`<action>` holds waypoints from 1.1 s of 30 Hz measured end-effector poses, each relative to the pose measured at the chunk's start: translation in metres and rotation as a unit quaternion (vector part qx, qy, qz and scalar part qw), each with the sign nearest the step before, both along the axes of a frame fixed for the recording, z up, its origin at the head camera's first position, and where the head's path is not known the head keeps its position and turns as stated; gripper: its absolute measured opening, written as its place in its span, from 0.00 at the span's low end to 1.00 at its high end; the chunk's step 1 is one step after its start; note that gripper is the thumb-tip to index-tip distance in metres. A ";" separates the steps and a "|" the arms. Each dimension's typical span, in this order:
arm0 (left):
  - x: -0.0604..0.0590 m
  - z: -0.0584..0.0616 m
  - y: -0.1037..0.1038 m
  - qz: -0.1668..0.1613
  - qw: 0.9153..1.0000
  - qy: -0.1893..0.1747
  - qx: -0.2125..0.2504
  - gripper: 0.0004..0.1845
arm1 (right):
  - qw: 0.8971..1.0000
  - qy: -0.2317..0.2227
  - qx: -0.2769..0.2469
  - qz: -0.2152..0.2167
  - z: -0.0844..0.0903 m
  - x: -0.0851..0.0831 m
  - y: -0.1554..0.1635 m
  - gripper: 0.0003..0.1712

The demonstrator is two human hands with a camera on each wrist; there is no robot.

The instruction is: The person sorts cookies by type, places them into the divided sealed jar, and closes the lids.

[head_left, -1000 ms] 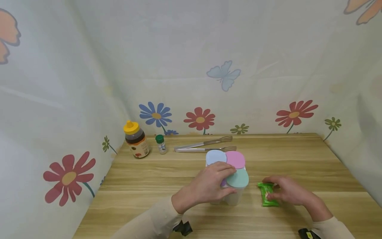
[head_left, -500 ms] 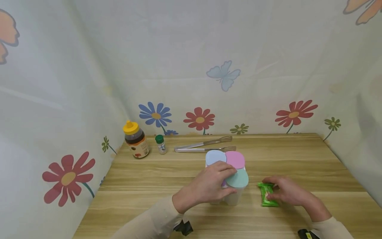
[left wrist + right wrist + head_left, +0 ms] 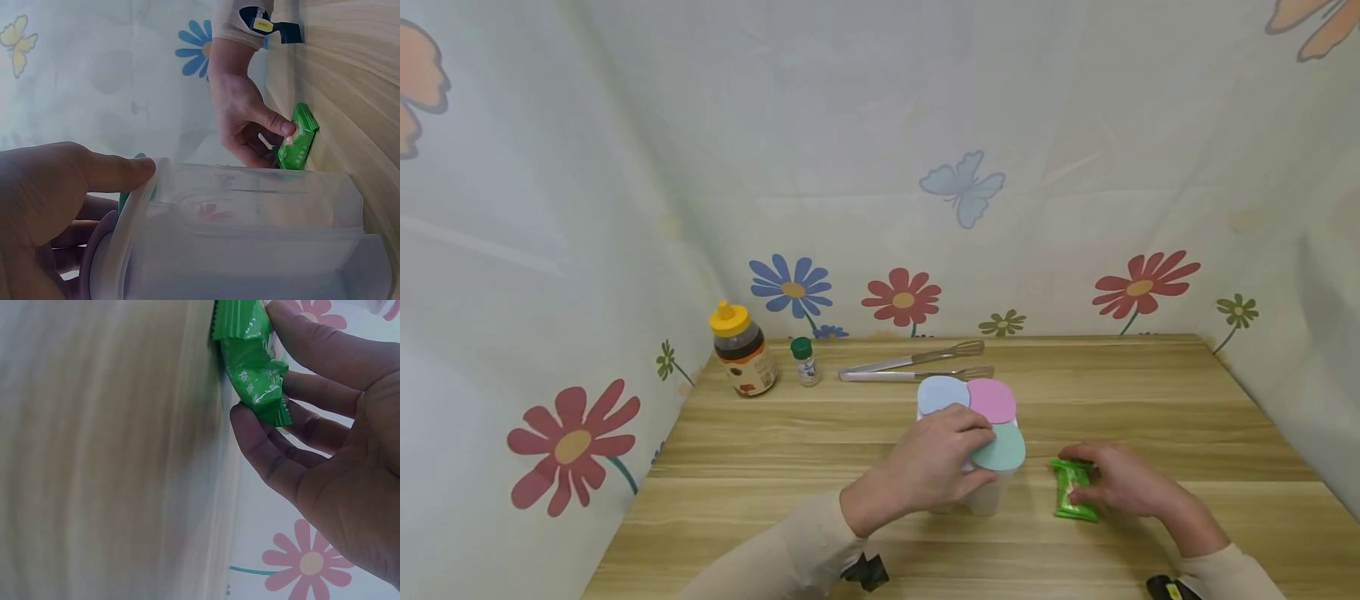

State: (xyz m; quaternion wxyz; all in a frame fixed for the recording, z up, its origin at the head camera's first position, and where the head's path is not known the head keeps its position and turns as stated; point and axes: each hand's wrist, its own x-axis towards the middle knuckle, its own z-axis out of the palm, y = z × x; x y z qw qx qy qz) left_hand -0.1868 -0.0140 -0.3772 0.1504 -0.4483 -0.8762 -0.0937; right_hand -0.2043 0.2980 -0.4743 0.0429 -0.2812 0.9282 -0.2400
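A clear plastic storage container (image 3: 985, 498) with lids in several pastel colours stands on the wooden table. My left hand (image 3: 928, 462) grips its top from the left, fingers over the lids and thumb at the rim below the green lid (image 3: 1000, 450). In the left wrist view the thumb presses the white rim (image 3: 134, 231), and the other fingers are partly hidden behind the purple lid (image 3: 97, 250). To the right, my right hand (image 3: 1123, 479) holds a small green wrapped packet (image 3: 1072, 498) at the tabletop, thumb on its face and fingers along its far end.
At the back left stand a brown jar with a yellow cap (image 3: 743, 354) and a small shaker with a green lid (image 3: 803, 362). Metal tongs (image 3: 887, 367) lie behind the container. A flower-printed curtain (image 3: 850, 167) hangs around the table (image 3: 760, 467).
My left hand has shifted slightly right over the lids, covering the purple one in the head view. The green packet has turned a little under my right hand.
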 end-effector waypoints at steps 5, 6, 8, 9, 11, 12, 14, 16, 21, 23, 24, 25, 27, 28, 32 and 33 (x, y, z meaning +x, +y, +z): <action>0.000 0.000 0.001 0.001 1.000 0.021 -0.016 0.23 | 1.000 -0.005 -0.007 -0.005 -0.002 0.000 0.000 0.32; -0.001 0.000 0.001 0.000 0.999 0.028 -0.019 0.23 | 1.000 -0.011 -0.008 -0.007 -0.001 0.001 0.000 0.32; -0.001 0.000 0.001 -0.003 0.999 0.039 -0.024 0.22 | 1.000 -0.020 -0.006 -0.012 -0.001 0.001 0.000 0.31; -0.001 0.001 0.001 -0.004 0.999 0.044 -0.027 0.22 | 1.000 -0.022 -0.005 -0.013 -0.001 0.001 0.000 0.31; -0.001 0.001 0.002 -0.006 0.998 0.053 -0.031 0.22 | 1.000 -0.022 -0.004 -0.010 -0.001 0.001 0.000 0.31; -0.001 0.001 0.002 -0.007 0.998 0.057 -0.032 0.22 | 1.000 -0.021 -0.002 -0.010 -0.001 0.001 0.000 0.30; -0.002 0.002 0.002 -0.008 0.997 0.065 -0.032 0.21 | 1.000 -0.020 0.000 -0.010 -0.001 0.000 0.000 0.30; -0.003 0.002 0.003 -0.009 0.997 0.076 -0.029 0.21 | 1.000 -0.021 0.001 -0.010 0.000 0.000 0.000 0.30; -0.004 0.002 0.004 -0.007 0.994 0.106 -0.031 0.19 | 1.000 -0.021 -0.001 -0.008 0.002 -0.002 -0.001 0.29; -0.004 0.002 0.004 -0.006 0.993 0.113 -0.032 0.17 | 1.000 -0.025 -0.001 -0.010 0.002 -0.002 -0.001 0.29; -0.004 0.001 0.005 -0.005 0.993 0.114 -0.031 0.17 | 1.000 -0.027 -0.002 -0.010 0.002 -0.002 -0.001 0.29; -0.003 0.001 0.005 -0.005 0.993 0.115 -0.031 0.17 | 0.999 -0.032 -0.004 -0.009 0.002 -0.003 -0.001 0.29; -0.003 0.000 0.005 -0.003 0.993 0.114 -0.028 0.17 | 0.999 -0.040 -0.008 -0.010 0.003 -0.003 -0.001 0.28; -0.002 0.000 0.005 -0.002 0.993 0.115 -0.026 0.17 | 0.999 -0.045 -0.011 -0.011 0.003 -0.003 -0.001 0.28; -0.002 -0.002 0.004 -0.006 0.993 0.120 -0.010 0.17 | 0.998 -0.050 -0.024 -0.007 0.003 -0.001 0.000 0.28; -0.002 -0.002 0.004 -0.009 0.993 0.120 0.001 0.16 | 0.998 -0.049 -0.027 -0.005 0.003 -0.001 0.000 0.27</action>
